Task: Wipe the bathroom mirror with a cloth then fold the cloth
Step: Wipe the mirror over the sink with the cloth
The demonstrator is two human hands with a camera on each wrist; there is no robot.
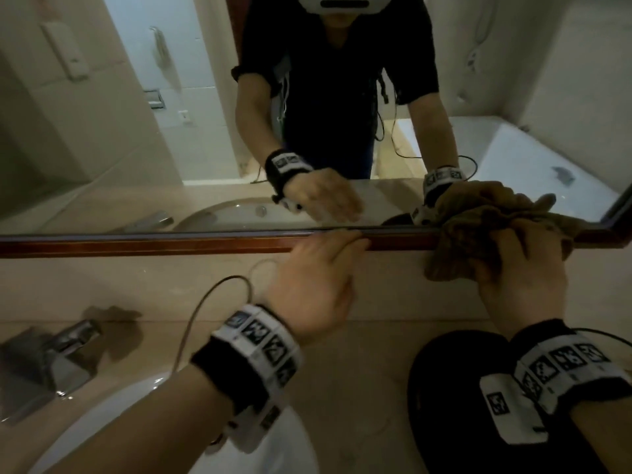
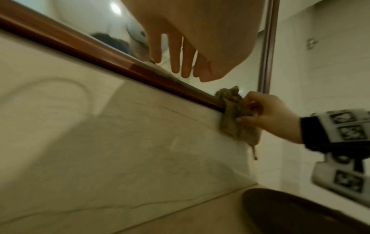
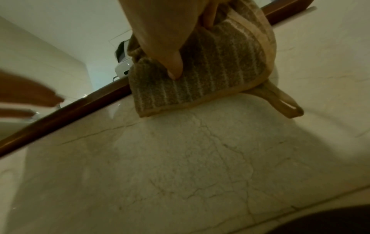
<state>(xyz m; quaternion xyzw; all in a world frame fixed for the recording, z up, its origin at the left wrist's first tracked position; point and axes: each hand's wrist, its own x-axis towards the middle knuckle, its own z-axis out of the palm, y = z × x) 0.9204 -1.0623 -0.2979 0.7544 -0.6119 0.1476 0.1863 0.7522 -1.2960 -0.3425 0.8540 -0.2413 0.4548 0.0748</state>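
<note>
A wide mirror (image 1: 136, 114) with a reddish-brown wooden frame (image 1: 136, 244) hangs above a beige marble backsplash. My right hand (image 1: 523, 265) grips a bunched brown striped cloth (image 1: 478, 227) against the frame's lower edge near the mirror's right corner. In the right wrist view the cloth (image 3: 210, 69) shows pale stripes and a hanging loop, with my thumb pressed into it. The left wrist view shows the cloth (image 2: 234, 117) held against the frame. My left hand (image 1: 318, 275) is flat, its straight fingers (image 2: 176, 63) resting on the frame to the left of the cloth.
A chrome faucet (image 1: 51, 357) stands at the lower left beside a white sink basin (image 1: 102, 422). A dark round object (image 1: 451, 405) lies on the marble counter under my right wrist. The mirror's right edge (image 2: 268, 47) meets a tiled wall.
</note>
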